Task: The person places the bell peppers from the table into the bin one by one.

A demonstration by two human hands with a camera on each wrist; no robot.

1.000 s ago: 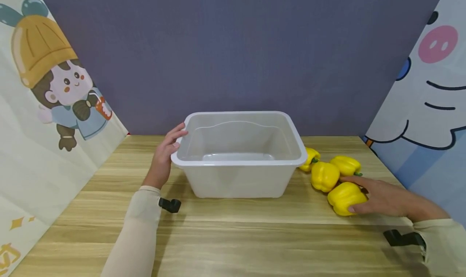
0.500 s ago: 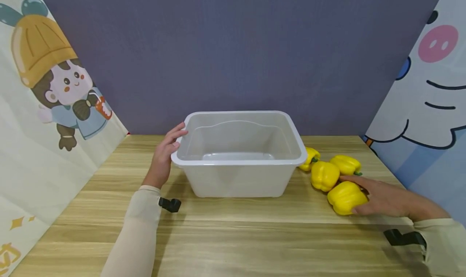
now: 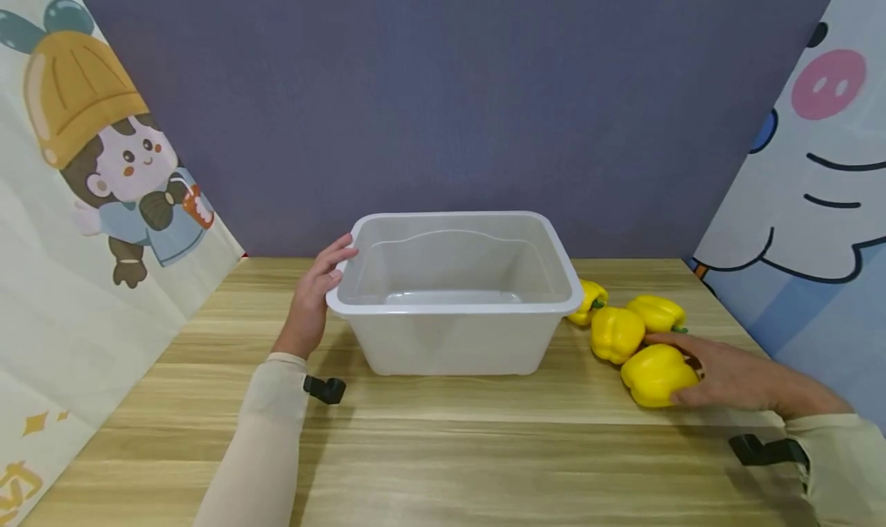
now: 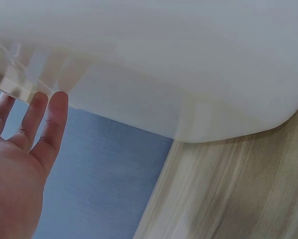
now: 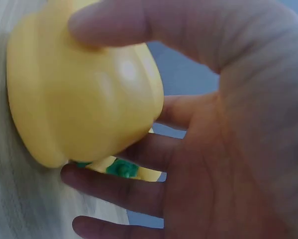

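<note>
A white plastic bin (image 3: 453, 346) stands on the wooden table. My left hand (image 3: 308, 304) rests at its left rim, and in the left wrist view the fairly straight fingers (image 4: 54, 122) touch the bin's edge. At the right, my right hand (image 3: 734, 377) holds the nearest yellow bell pepper (image 3: 654, 377). The right wrist view shows the thumb (image 5: 114, 25) lying across this pepper, with the other fingers around its far side. Beyond it are three more bell peppers: one in the middle (image 3: 617, 335), one behind (image 3: 656, 314) and one partly hidden by the bin (image 3: 590, 302).
The wooden table (image 3: 443, 458) reaches back to a dark blue-grey partition (image 3: 450, 111). Cartoon-printed panels flank it, one on the left (image 3: 41, 227) and one on the right (image 3: 837, 227). Wrist-worn black mounts stick out at the left cuff (image 3: 325, 390) and right cuff (image 3: 764, 450).
The right thumb has shifted slightly to the right on the nearest bell pepper. The left hand, the bin and the other bell peppers keep their places.
</note>
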